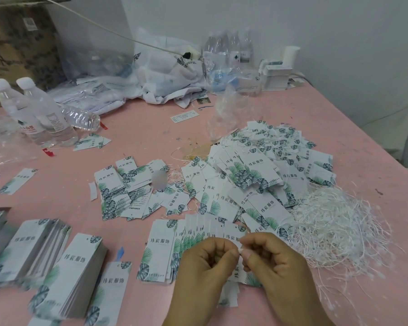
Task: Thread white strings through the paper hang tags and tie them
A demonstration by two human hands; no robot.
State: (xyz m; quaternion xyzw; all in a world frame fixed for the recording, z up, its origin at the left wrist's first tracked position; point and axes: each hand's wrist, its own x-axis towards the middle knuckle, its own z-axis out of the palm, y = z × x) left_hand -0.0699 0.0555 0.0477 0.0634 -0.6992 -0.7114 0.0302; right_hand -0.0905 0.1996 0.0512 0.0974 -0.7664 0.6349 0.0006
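Observation:
My left hand and my right hand meet fingertip to fingertip low in the middle, both with curled fingers pinching a small white bit of string. Under them lies a fanned row of white hang tags with green leaf print. A tangle of loose white strings lies to the right. A big heap of strung tags sits beyond the hands. Neat stacks of tags stand at the lower left.
The table has a pink top. Water bottles stand at the far left. Crumpled plastic bags and more bottles crowd the back by the wall. A cardboard box sits at the back left. A smaller scatter of tags lies mid-table.

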